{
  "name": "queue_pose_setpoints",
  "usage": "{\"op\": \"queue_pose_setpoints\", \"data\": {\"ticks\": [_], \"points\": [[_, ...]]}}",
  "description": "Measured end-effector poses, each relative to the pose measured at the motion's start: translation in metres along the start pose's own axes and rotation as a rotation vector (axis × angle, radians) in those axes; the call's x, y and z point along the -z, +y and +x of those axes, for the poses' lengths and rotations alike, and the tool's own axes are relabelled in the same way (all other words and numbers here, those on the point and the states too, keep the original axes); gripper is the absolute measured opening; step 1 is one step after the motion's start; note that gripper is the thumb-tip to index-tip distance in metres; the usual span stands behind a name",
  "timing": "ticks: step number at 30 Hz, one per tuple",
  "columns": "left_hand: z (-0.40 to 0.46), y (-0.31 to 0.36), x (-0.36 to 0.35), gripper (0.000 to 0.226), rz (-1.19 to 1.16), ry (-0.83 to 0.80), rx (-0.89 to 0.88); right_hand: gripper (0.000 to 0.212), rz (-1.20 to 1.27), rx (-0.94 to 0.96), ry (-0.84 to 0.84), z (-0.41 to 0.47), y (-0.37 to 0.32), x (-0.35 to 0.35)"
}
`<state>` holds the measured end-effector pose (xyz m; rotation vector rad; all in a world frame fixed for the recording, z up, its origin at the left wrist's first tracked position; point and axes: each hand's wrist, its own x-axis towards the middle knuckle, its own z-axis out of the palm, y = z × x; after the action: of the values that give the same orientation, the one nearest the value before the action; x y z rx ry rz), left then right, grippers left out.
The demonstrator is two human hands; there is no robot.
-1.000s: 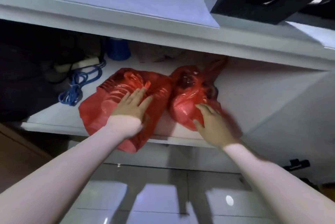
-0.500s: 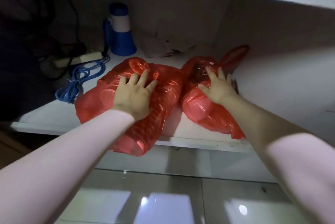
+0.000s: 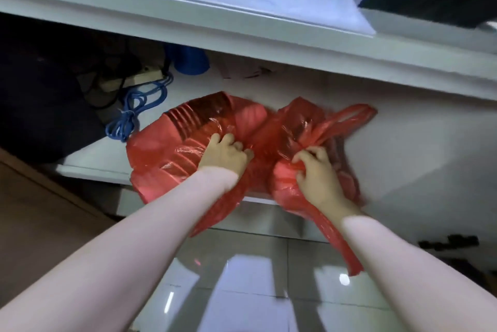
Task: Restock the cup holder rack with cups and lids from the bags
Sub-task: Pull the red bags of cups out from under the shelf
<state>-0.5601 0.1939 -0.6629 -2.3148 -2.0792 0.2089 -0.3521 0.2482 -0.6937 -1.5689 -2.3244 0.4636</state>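
Two red plastic bags side by side on low white shelf under counter, both hanging over front edge. Left bag showing ribbed stack inside, likely cups or lids, cannot tell which. Left hand on top of left bag near its right side, fingers curled into the plastic, gripping it. Right bag touching left bag, handle loop trailing back right toward wall. Right hand on right bag's upper front, fingers and thumb pinching bunched plastic at the neck. Loose strip of red plastic dangling below right forearm toward floor. Blue cable coil left of bags, near but apart. Blue object at shelf back, partly hidden by counter edge.
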Motion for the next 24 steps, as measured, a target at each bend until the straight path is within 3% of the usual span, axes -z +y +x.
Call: {"op": "queue_pose_setpoints", "data": {"ticks": [5, 8, 13, 18, 24], "points": [[-0.058, 0.020, 0.034, 0.034, -0.159, -0.025, 0.018, 0.033, 0.079, -0.074, -0.005, -0.058, -0.027, 0.049], [-0.092, 0.037, 0.058, 0.031, -0.201, -0.052, -0.047, 0.034, 0.116, -0.061, -0.036, -0.092, -0.037, 0.084], [-0.141, 0.081, 0.113, 0.037, -0.255, -0.071, -0.166, 0.031, 0.066, -0.192, -0.109, -0.159, -0.038, 0.150], [-0.156, 0.114, 0.174, 0.040, -0.262, -0.032, -0.283, 0.030, 0.046, -0.261, -0.058, -0.221, -0.036, 0.210], [-0.155, 0.157, 0.243, 0.037, -0.227, 0.089, -0.517, 0.031, 0.018, -0.404, 0.142, -0.281, -0.031, 0.276]]}}
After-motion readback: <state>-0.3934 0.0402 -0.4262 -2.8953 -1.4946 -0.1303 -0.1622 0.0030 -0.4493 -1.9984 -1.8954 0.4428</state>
